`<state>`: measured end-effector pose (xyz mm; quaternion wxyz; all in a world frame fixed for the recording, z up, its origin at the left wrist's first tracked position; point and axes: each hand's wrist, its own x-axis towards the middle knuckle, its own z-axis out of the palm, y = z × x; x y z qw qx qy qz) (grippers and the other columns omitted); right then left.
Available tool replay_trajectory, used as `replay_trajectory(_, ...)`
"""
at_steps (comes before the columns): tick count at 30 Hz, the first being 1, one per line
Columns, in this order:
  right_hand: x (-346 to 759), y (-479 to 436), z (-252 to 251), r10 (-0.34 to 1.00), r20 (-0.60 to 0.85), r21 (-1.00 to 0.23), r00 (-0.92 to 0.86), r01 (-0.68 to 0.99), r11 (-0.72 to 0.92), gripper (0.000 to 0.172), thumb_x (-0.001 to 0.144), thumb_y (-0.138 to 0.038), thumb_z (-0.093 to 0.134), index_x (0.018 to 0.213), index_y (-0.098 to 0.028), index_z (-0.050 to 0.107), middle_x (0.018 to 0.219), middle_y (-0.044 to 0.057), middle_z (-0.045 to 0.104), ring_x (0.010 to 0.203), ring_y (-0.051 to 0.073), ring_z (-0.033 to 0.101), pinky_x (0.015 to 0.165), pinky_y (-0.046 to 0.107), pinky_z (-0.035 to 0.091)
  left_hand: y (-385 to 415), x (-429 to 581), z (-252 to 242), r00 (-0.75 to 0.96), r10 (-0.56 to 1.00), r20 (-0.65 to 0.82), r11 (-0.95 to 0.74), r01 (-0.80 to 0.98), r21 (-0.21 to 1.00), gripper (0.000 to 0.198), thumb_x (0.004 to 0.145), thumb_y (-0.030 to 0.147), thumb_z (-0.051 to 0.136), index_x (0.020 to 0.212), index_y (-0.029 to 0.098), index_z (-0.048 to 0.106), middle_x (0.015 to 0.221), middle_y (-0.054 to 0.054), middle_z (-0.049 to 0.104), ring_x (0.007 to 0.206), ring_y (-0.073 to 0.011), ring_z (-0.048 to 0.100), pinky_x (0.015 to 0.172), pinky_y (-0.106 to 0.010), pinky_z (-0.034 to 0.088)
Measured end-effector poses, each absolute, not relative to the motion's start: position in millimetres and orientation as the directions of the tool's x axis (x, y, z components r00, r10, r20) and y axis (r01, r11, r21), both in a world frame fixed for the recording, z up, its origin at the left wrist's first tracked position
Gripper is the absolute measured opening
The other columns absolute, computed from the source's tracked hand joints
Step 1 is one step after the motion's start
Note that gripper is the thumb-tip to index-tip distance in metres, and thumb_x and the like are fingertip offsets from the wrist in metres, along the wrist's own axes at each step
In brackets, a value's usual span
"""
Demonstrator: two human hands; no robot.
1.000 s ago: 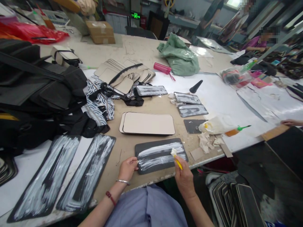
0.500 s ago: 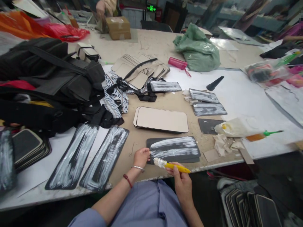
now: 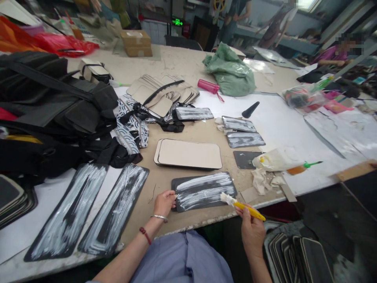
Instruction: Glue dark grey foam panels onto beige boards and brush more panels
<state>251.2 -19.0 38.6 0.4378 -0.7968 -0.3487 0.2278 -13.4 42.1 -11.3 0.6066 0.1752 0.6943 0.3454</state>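
Observation:
My right hand is closed round the yellow handle of a brush. The white-coated bristles lie on the lower right part of a black panel streaked with white paste. Thumb and fingers of my left hand pinch that panel's left edge. Just beyond it is a small stack of beige panels with dark edges. Two long black panels, the nearer one and the outer one, lie left of my left hand, smeared with white.
Black bags crowd the left side. Past the right hand lie a pale bottle, crumpled scraps and smaller coated panels. A green plastic bag and a carton stand farther back. Other people are in the background.
The brush has swept right along the panel's lower part, and white streaks there now reach farther. My left hand stays at the panel's left edge. The whole view has shifted.

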Motion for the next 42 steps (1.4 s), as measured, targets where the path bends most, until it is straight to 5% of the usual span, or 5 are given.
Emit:
replay_trajectory(13, 276.7, 8.4, 45.1, 0.695, -0.139, -0.918, 0.705, 0.171, -0.357, 0.056, 0.065, -0.062, 0.056, 0.094, -0.013, 0.055, 0.075, 0.008, 0.067, 0.072, 0.024, 0.065, 0.078, 0.039, 0.05, 41.0, -13.1, -4.4, -0.167, 0.669, -0.725, 0.706, -0.163, 0.689, 0.017, 0.048, 0.021, 0.067, 0.058, 0.015, 0.054, 0.039, 0.008, 0.046, 0.036, -0.0075, 0.045, 0.039, -0.019, 0.041)
replay_trajectory(20, 170.0, 27.3, 46.2, 0.899, -0.314, -0.949, 0.305, -0.1, -0.298, 0.041, 0.073, -0.051, 0.055, 0.092, -0.015, 0.056, 0.084, 0.008, 0.067, 0.071, 0.021, 0.065, 0.069, 0.036, 0.054, 41.4, -14.6, -8.8, -0.17, 0.659, -0.733, 0.714, -0.163, 0.681, 0.015, 0.046, 0.02, 0.066, 0.055, 0.014, 0.056, 0.041, 0.006, 0.05, 0.038, -0.0083, 0.047, 0.039, -0.019, 0.041)
replay_trajectory(24, 140.0, 40.3, 23.3, 0.942, -0.278, -0.96, 0.187, -0.029, -0.278, 0.038, 0.075, -0.051, 0.052, 0.09, -0.016, 0.057, 0.082, 0.007, 0.067, 0.069, 0.021, 0.064, 0.071, 0.037, 0.054, 40.9, -12.6, -11.7, -0.18, 0.669, -0.721, 0.7, -0.173, 0.693, 0.014, 0.047, 0.02, 0.065, 0.057, 0.014, 0.057, 0.039, 0.007, 0.049, 0.038, -0.008, 0.046, 0.039, -0.019, 0.04)
replay_trajectory(34, 172.4, 23.6, 25.7, 0.926, -0.278, -0.953, 0.256, 0.047, -0.299, 0.042, 0.072, -0.053, 0.054, 0.09, -0.015, 0.061, 0.09, 0.01, 0.066, 0.071, 0.021, 0.065, 0.068, 0.034, 0.054, 38.4, -12.2, -9.8, -0.184, 0.69, -0.7, 0.669, -0.209, 0.714, 0.022, 0.042, 0.028, 0.067, 0.056, 0.014, 0.057, 0.041, 0.005, 0.049, 0.039, -0.0086, 0.045, 0.039, -0.02, 0.039)
replay_trajectory(42, 304.1, 33.5, 16.9, 0.693, -0.183, -0.889, 0.697, 0.184, -0.42, 0.061, 0.067, -0.061, 0.052, 0.098, -0.009, 0.06, 0.075, 0.011, 0.069, 0.075, 0.025, 0.065, 0.072, 0.034, 0.051, 38.5, -4.7, 13.1, -0.197, 0.753, -0.628, 0.611, -0.147, 0.778, 0.037, 0.042, 0.04, 0.067, 0.067, 0.014, 0.062, 0.047, 0.001, 0.056, 0.043, -0.0128, 0.05, 0.038, -0.023, 0.041)
